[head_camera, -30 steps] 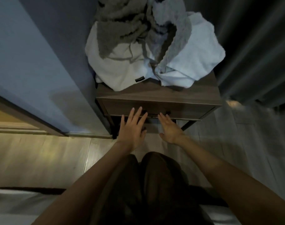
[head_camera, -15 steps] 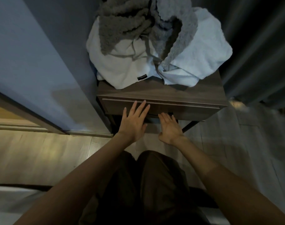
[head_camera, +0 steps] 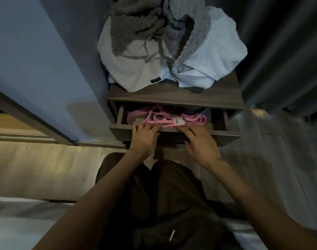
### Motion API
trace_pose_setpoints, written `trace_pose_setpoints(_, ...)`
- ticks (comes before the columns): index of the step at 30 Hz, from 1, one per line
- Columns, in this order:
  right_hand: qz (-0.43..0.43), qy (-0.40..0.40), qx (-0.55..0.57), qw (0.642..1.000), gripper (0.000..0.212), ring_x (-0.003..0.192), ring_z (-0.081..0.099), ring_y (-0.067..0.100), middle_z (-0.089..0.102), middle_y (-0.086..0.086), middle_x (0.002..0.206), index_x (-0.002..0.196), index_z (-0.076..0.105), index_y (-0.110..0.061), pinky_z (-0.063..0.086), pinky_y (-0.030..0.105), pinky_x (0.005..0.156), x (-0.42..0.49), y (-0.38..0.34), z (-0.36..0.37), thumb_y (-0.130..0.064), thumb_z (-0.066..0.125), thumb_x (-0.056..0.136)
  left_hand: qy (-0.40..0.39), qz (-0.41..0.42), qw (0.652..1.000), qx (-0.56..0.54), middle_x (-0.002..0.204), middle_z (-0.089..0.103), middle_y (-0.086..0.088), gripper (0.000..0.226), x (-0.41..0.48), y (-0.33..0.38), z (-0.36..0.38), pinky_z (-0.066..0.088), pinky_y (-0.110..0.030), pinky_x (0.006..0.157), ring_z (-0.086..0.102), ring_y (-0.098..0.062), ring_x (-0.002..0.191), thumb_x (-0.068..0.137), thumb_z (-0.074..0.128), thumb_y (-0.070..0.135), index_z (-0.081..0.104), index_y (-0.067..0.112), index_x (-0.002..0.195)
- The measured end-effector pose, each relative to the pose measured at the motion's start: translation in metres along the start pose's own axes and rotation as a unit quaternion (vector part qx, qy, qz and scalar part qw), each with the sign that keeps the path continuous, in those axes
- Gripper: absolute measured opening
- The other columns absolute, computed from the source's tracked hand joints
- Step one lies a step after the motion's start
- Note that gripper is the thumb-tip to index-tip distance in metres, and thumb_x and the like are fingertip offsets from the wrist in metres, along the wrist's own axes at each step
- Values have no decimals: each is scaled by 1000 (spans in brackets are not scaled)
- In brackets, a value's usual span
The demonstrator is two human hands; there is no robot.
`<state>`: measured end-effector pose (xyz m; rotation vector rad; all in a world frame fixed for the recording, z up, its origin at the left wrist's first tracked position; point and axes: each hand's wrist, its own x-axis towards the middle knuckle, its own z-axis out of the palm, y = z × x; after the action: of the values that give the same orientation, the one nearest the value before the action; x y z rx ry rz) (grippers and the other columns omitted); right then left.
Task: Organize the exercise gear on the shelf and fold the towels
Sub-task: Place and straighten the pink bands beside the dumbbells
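A small dark wood nightstand (head_camera: 217, 95) stands against the wall with its drawer (head_camera: 228, 137) pulled partly out. Inside lies a tangle of pink resistance bands (head_camera: 159, 117) with a barcode tag. My left hand (head_camera: 143, 138) and my right hand (head_camera: 199, 141) both hold the top edge of the drawer front, fingertips hooked over it just in front of the bands. On top of the nightstand sits an unfolded heap: a grey fluffy towel (head_camera: 134, 27), a cream towel (head_camera: 134, 71) with a black label, and a pale blue towel (head_camera: 219, 55).
A blue-grey wall (head_camera: 36, 69) runs along the left, and dark curtains (head_camera: 280, 51) hang at the right. Pale wood floor (head_camera: 45, 170) lies below. My legs in dark trousers (head_camera: 165, 195) are close in front of the drawer. The back of the drawer is in shadow.
The drawer was closed with both hands flat near its front; now it is pulled out toward me, and the pink bands inside show.
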<state>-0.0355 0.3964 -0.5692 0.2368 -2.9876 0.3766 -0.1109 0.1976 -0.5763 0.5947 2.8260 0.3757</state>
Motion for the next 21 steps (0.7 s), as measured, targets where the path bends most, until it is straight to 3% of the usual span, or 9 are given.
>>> trace_pose_setpoints(3, 39, -69, 62, 995, 46, 126, 48, 19, 53, 1, 138, 137, 50, -26, 42, 36, 103, -3, 12, -3, -21, 59, 92, 14, 5, 1000, -24, 130, 55, 0, 36, -10, 0, -1, 25, -47, 112, 44, -22, 124, 100, 39, 30, 46, 34, 135)
trace_pose_setpoints(8, 4, -72, 111, 991, 38, 119, 57, 17, 63, -1, 127, 125, 63, -21, 35, 21, 102, -13, 14, -6, -11, 65, 88, 15, 43, 993, -112, 96, 66, 1, 29, -25, -5, -4, 50, -33, 76, 58, -13, 81, 99, 45, 29, 60, 27, 123)
trace_pose_setpoints(10, 5, -69, 93, 993, 34, 118, 58, 14, 64, -4, 126, 124, 64, -24, 35, 19, 100, -20, 11, -4, -17, 62, 91, 7, 30, 991, -133, 106, 64, 2, 33, -28, -6, -3, 51, -30, 75, 58, -11, 86, 98, 45, 29, 53, 27, 130)
trace_pose_setpoints(13, 3, -75, 39, 996, 30, 108, 61, 13, 66, -5, 122, 124, 62, -30, 48, 28, 89, -27, 6, 1, -29, 54, 95, 16, 33, 992, -123, 127, 57, 1, 37, -30, -8, 0, 48, -31, 86, 55, -14, 109, 98, 45, 30, 50, 26, 135)
trace_pose_setpoints(17, 14, -86, 31, 996, 30, 90, 63, 14, 68, -2, 111, 124, 60, -29, 49, 28, 70, -8, 12, 4, -25, 52, 95, 28, 10, 994, -104, 139, 49, -1, 40, -18, -9, 2, 44, -33, 95, 49, -17, 121, 98, 47, 31, 47, 23, 137)
trace_pose_setpoints(19, 23, -84, 18, 996, 32, 96, 61, 16, 66, -1, 114, 124, 60, -28, 48, 29, 75, 7, 20, 7, -24, 55, 93, 19, -8, 995, -95, 146, 42, -3, 47, -5, -11, 3, 42, -37, 101, 44, -21, 128, 97, 47, 34, 39, 24, 143)
trace_pose_setpoints(21, 27, -107, 4, 994, 38, 114, 54, 18, 59, -2, 128, 130, 55, -29, 46, 33, 91, 22, 30, 13, -27, 57, 91, 16, -16, 995, -100, 150, 36, -5, 55, 10, -15, 7, 40, -40, 103, 40, -24, 132, 95, 50, 39, 34, 25, 146)
